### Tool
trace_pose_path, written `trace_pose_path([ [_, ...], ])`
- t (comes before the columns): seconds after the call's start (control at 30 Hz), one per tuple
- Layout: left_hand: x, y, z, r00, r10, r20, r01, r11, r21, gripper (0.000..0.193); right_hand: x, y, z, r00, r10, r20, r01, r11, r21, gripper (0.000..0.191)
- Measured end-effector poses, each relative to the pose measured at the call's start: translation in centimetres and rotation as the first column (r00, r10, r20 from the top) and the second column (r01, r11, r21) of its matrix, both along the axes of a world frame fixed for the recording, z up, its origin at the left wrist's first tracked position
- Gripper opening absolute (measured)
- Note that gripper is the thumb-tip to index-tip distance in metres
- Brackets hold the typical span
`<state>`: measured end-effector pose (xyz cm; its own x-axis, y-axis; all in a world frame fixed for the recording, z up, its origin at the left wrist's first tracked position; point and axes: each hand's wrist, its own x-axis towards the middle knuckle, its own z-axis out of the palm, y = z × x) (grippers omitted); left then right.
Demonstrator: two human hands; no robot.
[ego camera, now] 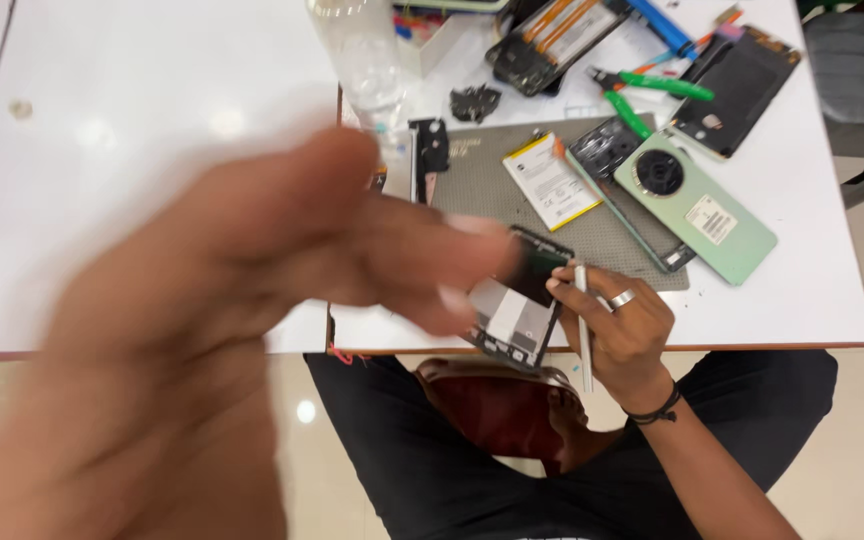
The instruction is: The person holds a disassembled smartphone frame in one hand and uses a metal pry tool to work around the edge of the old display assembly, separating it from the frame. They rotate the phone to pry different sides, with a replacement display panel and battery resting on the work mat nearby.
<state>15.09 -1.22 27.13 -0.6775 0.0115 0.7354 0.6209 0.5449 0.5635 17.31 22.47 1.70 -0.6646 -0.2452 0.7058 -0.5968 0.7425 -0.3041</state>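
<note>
The right hand (620,330) grips an opened phone (517,305) and a white stylus (583,325). The blurred left hand (252,270) hovers open, fingertips beside it. Phone looks light, rigid, fragile; edges seem safest.

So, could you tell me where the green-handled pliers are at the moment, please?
In the head view, the green-handled pliers lie on the white table at upper right, just above the green phone back cover and left of the dark phone.

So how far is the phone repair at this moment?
Done: the green back cover and battery lie removed on the grey mat. In hand: the right hand holds the opened phone body and a white tool; the blurred left hand reaches toward it. Left: the parts are not yet back together.
</note>
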Motion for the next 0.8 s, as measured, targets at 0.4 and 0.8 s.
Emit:
trace_pose_path([
  [0.4,3.5,7.5,-29.3,0.915,-0.340,0.219,0.122,0.749,0.651,0.112,-1.5,-0.2,-0.8,0.993,0.111,0.034,-0.111,0.994,0.014,0.022],
  [0.8,2.5,6.9,-30.3,0.933,-0.230,0.277,0.022,0.805,0.593,0.068,-3.2,0.6,-1.9,0.841,0.231,0.489,0.137,0.784,-0.606,0.024],
])
